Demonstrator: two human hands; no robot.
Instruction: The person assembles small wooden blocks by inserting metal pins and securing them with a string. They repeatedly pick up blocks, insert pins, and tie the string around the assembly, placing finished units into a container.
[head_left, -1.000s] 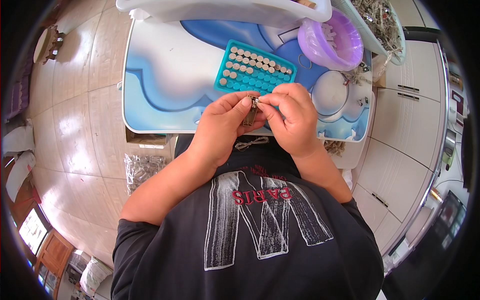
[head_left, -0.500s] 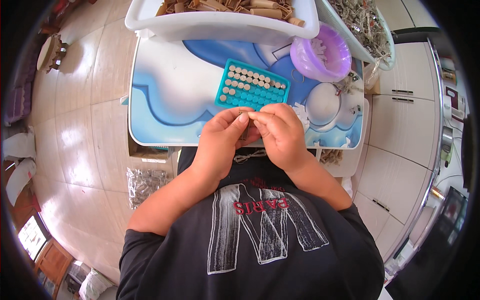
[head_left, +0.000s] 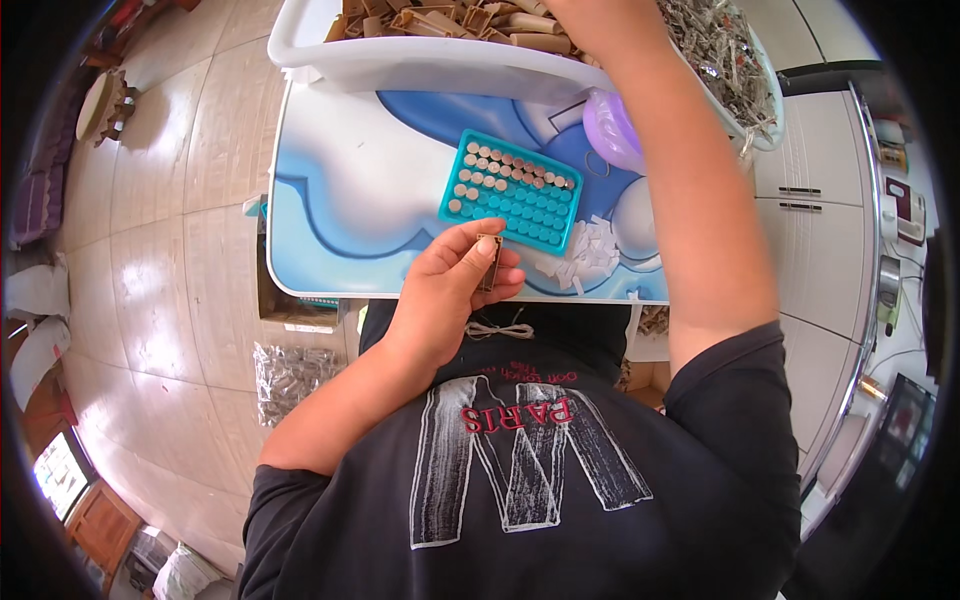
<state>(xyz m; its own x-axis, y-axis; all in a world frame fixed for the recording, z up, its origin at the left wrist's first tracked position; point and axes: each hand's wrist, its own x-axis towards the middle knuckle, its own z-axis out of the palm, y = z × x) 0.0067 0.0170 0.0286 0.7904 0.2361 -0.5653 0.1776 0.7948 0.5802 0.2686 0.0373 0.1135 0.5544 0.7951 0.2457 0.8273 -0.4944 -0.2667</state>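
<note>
Table [head_left: 335, 205]: bright, softly and evenly lit
Floor [head_left: 215, 300]: pale glare streaks across the left
Pane [head_left: 64, 470]: blown out to white (the harshest spot), lower left
Cabinets [head_left: 805, 265]: edges bowed by fisheye
Corners: black

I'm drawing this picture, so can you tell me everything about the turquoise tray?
The turquoise tray is rectangular, with rounded corners and a raised rim, and looks like plastic. It lies flat, askew on the patterned table. Pale round discs sit mostly in its far rows; many nearer spots are bare. White pieces lie beside its near right corner. The left hand overlaps its near edge; touching is unclear.
</note>
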